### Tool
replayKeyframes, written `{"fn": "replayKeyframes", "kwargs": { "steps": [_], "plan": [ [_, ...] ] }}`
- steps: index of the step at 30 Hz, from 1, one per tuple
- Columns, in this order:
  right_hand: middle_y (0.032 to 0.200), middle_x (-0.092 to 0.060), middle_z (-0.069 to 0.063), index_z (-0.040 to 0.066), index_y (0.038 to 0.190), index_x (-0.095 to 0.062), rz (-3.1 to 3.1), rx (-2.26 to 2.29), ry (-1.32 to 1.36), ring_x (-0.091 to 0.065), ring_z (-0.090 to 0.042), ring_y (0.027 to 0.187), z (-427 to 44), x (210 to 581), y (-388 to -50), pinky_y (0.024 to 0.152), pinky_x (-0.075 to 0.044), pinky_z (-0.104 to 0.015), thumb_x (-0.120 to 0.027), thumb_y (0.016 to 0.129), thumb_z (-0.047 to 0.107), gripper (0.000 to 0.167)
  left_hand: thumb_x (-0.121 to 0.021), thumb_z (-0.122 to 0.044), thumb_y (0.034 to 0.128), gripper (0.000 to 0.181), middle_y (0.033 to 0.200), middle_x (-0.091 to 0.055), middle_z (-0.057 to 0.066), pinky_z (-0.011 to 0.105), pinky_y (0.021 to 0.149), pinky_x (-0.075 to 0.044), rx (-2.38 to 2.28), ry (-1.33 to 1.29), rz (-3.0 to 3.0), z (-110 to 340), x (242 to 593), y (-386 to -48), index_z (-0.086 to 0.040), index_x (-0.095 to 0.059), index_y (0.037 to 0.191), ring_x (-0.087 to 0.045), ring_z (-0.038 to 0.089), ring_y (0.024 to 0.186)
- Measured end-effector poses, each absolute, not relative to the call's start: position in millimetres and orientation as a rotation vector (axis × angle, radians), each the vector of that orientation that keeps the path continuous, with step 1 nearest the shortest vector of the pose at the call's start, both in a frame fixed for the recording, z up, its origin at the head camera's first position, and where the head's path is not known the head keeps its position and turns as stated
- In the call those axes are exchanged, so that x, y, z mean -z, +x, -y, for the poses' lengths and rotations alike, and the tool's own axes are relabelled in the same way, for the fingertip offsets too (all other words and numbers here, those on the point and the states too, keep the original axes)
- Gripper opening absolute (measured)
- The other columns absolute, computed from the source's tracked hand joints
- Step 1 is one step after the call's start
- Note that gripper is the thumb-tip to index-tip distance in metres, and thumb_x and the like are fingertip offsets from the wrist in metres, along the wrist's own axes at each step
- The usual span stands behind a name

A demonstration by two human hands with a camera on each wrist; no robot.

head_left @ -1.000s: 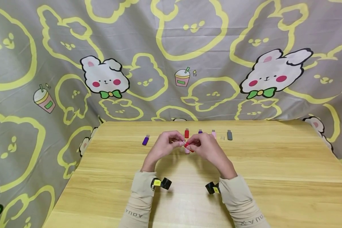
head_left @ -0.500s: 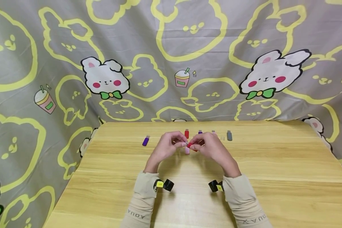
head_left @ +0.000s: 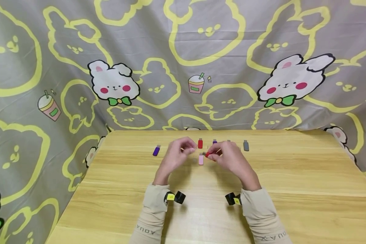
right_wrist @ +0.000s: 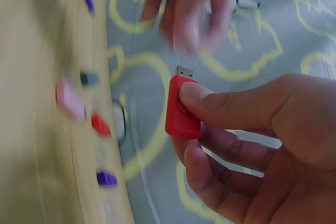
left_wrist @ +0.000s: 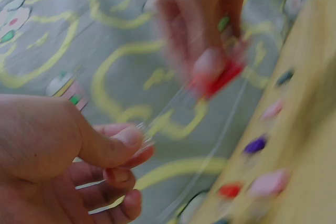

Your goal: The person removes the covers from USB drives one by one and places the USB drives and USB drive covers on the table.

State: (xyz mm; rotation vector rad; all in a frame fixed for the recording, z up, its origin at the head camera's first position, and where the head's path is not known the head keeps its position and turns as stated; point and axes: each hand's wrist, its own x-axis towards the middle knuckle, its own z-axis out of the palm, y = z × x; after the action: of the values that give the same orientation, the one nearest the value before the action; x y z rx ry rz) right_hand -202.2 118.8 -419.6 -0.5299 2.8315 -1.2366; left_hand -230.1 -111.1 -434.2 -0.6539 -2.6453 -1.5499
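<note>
My right hand (head_left: 231, 157) pinches a red USB flash drive (right_wrist: 181, 108) between thumb and fingers. Its metal connector is bare and points toward the other hand. Across a small gap, my left hand (head_left: 178, 154) holds a small clear cap (left_wrist: 145, 136) between thumb and forefinger. Below and between the hands, a pink USB flash drive (head_left: 201, 160) lies on the table. Another red flash drive (head_left: 200, 143) lies just beyond them. The right wrist view shows the left hand blurred.
On the wooden table (head_left: 201, 217), a purple flash drive (head_left: 156, 150) lies to the left. Along the back are another purple drive (head_left: 215, 141), a pink one partly hidden by the right hand, and a grey one (head_left: 246, 145). A patterned curtain (head_left: 183, 44) hangs behind.
The hands have drawn apart. The clear cap has come off the red flash drive and stays in the left hand, while the right hand has moved rightward with the drive, exposing its connector.
</note>
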Motion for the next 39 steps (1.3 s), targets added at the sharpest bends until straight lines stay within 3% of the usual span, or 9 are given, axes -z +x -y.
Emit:
{"fn": "replayKeyframes", "kwargs": {
  "steps": [5, 11, 15, 18, 19, 22, 25, 28, 39],
  "plan": [
    [0.086, -0.073, -0.003, 0.006, 0.096, -0.078, -2.858, 1.236, -0.351, -0.067, -0.022, 0.080, -140.4, 418.7, -203.9, 0.064, -0.052, -0.032, -0.077, 0.092, 0.009, 0.005, -0.074, 0.005, 0.0906, 0.005, 0.085, -0.069, 0.011, 0.023, 0.064, -0.047, 1.562, -0.393, 2.495, 138.7, 431.0, -232.6, 0.001, -0.073, 0.094, -0.062, 0.023, 0.075],
    [0.086, -0.071, -0.005, 0.002, 0.114, -0.075, -2.854, 1.278, -0.394, -0.069, -0.023, 0.081, -147.7, 421.5, -207.4, 0.068, -0.053, -0.036, -0.072, 0.095, 0.006, 0.020, -0.075, -0.002, 0.0922, 0.005, 0.088, -0.071, 0.008, 0.025, 0.068, -0.049, 1.577, -0.484, 2.588, 138.4, 432.1, -236.3, -0.001, -0.073, 0.096, -0.062, 0.018, 0.077],
    [0.086, -0.071, -0.003, 0.002, 0.113, -0.074, -2.872, 1.294, -0.392, -0.069, -0.023, 0.081, -145.3, 426.4, -208.1, 0.094, -0.041, -0.049, -0.072, 0.095, 0.006, 0.018, -0.075, -0.003, 0.0925, 0.004, 0.087, -0.072, 0.004, 0.029, 0.069, -0.051, 1.563, -0.539, 2.638, 127.6, 435.3, -235.4, -0.003, -0.072, 0.096, -0.064, 0.017, 0.077],
    [0.086, -0.071, -0.004, 0.003, 0.106, -0.074, -2.877, 1.334, -0.341, -0.070, -0.025, 0.082, -144.4, 431.3, -209.2, 0.102, -0.027, -0.057, -0.073, 0.094, 0.007, 0.013, -0.074, -0.001, 0.0928, 0.004, 0.087, -0.072, 0.005, 0.031, 0.069, -0.052, 1.564, -0.579, 2.657, 121.1, 438.1, -233.9, -0.002, -0.072, 0.096, -0.064, 0.018, 0.077],
    [0.087, -0.072, -0.005, 0.003, 0.104, -0.074, -2.872, 1.356, -0.320, -0.070, -0.025, 0.082, -143.8, 433.3, -210.1, 0.102, -0.028, -0.057, -0.074, 0.094, 0.008, 0.011, -0.074, -0.001, 0.0928, 0.004, 0.087, -0.072, 0.005, 0.031, 0.069, -0.052, 1.565, -0.584, 2.664, 119.5, 438.8, -233.5, -0.002, -0.072, 0.096, -0.064, 0.019, 0.077],
    [0.088, -0.072, -0.007, 0.003, 0.100, -0.073, -2.847, 1.428, -0.259, -0.070, -0.025, 0.081, -141.5, 440.4, -214.1, 0.095, -0.043, -0.046, -0.075, 0.093, 0.008, 0.009, -0.074, -0.001, 0.0930, 0.004, 0.087, -0.072, 0.006, 0.032, 0.070, -0.052, 1.568, -0.596, 2.675, 117.0, 439.2, -232.4, -0.004, -0.073, 0.096, -0.065, 0.020, 0.078],
    [0.088, -0.072, -0.008, 0.002, 0.098, -0.072, -2.825, 1.471, -0.197, -0.069, -0.023, 0.079, -139.1, 446.0, -217.6, 0.073, -0.054, -0.034, -0.076, 0.093, 0.009, 0.010, -0.074, -0.001, 0.0931, 0.005, 0.088, -0.072, 0.008, 0.035, 0.073, -0.053, 1.571, -0.596, 2.674, 117.4, 438.8, -232.3, -0.004, -0.073, 0.096, -0.065, 0.024, 0.079],
    [0.088, -0.072, -0.009, 0.002, 0.098, -0.072, -2.802, 1.489, -0.151, -0.066, -0.021, 0.076, -137.3, 450.0, -219.6, 0.064, -0.053, -0.031, -0.076, 0.093, 0.010, 0.010, -0.074, -0.002, 0.0931, 0.004, 0.089, -0.072, 0.009, 0.034, 0.073, -0.053, 1.567, -0.586, 2.678, 118.8, 438.9, -232.9, -0.005, -0.073, 0.097, -0.066, 0.026, 0.081],
    [0.088, -0.070, -0.010, 0.002, 0.097, -0.071, -2.748, 1.403, -0.049, -0.060, -0.019, 0.070, -130.7, 468.6, -223.1, 0.058, -0.047, -0.031, -0.077, 0.093, 0.013, 0.014, -0.073, -0.002, 0.0935, 0.004, 0.090, -0.072, 0.010, 0.033, 0.072, -0.052, 1.533, -0.554, 2.682, 120.9, 438.5, -232.9, 0.000, -0.072, 0.097, -0.066, 0.021, 0.079]
  ]
}}
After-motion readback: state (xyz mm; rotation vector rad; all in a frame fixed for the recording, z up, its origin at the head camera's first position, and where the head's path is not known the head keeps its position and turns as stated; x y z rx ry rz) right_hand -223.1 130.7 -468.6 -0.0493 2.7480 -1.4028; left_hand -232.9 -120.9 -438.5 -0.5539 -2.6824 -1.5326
